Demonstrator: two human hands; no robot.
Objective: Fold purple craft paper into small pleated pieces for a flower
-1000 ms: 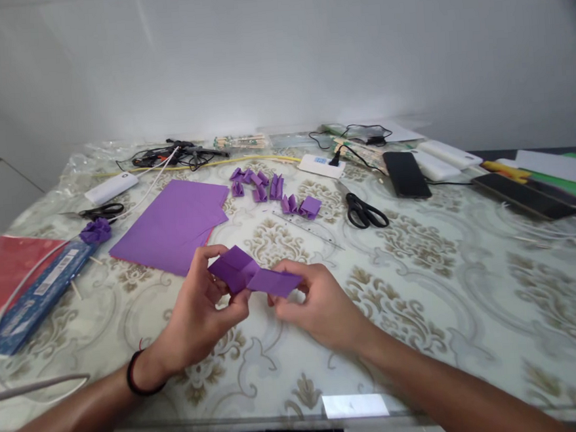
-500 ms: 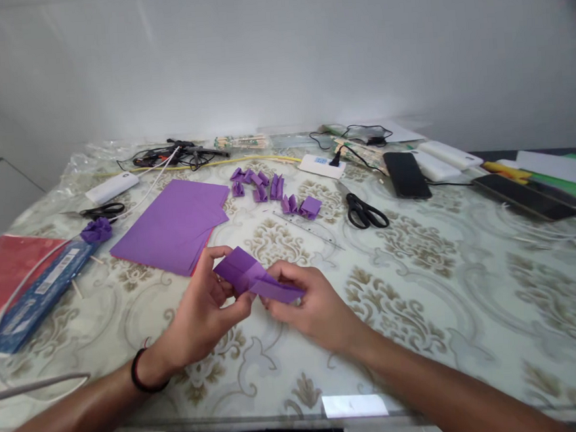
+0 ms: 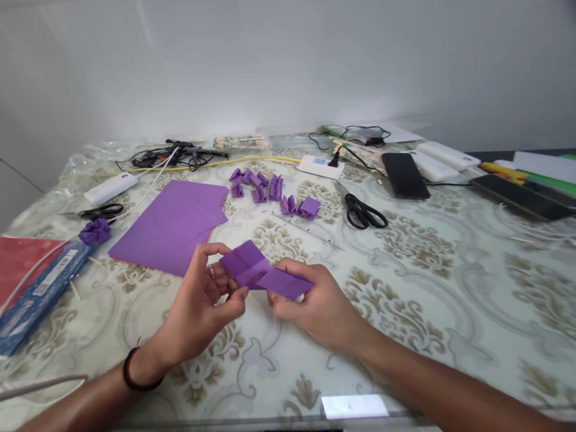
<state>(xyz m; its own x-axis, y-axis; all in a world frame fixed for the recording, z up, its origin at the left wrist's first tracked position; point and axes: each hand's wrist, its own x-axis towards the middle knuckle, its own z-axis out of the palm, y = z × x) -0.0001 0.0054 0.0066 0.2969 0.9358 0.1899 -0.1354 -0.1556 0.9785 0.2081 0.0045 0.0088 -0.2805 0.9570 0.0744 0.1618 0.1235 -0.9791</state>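
Measuring clock directions from the paper in our hands, we have a stack of purple sheets [image 3: 170, 217] lying between ten and eleven o'clock on the patterned bench [image 3: 449, 336], its near corner partly hidden behind our left hand [image 3: 200, 307]. Small folded purple pieces [image 3: 259, 193] are grouped at twelve, and a clear ruler [image 3: 309, 231] lies slantwise at one, near the pieces. Black-handled scissors [image 3: 363, 214] rest at two, with a dark phone [image 3: 406, 176] farther out that way. A white power strip [image 3: 321, 166] sits beyond the ruler at one. At ten we see a crumpled purple paper [image 3: 95, 232]; at nine, well apart, a blue packet [image 3: 41, 292] beside red sheets [image 3: 10, 268].

The folded purple paper [image 3: 257, 271] is between our two hands, above the bench. Our left fingers grip its nine o'clock side, index at the upper corner, thumb by the lower edge. Our right hand [image 3: 318, 299] pinches the flap at three.
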